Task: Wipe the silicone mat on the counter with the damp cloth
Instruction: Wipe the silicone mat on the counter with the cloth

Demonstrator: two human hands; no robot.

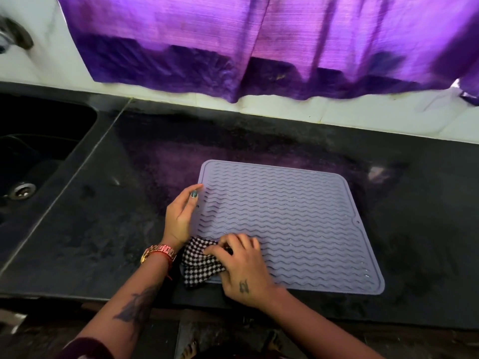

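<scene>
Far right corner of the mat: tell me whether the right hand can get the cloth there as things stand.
Probably yes. The right hand grips the cloth at the mat's near left corner, and the ribbed surface between it and the far right corner lies bare, with nothing in the way.

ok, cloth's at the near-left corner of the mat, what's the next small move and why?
Probably sweep the right hand with the checked cloth rightward along the near edge of the mat. The cloth sits bunched at the near-left corner, and the left hand rests on the left edge, steadying it.
</scene>
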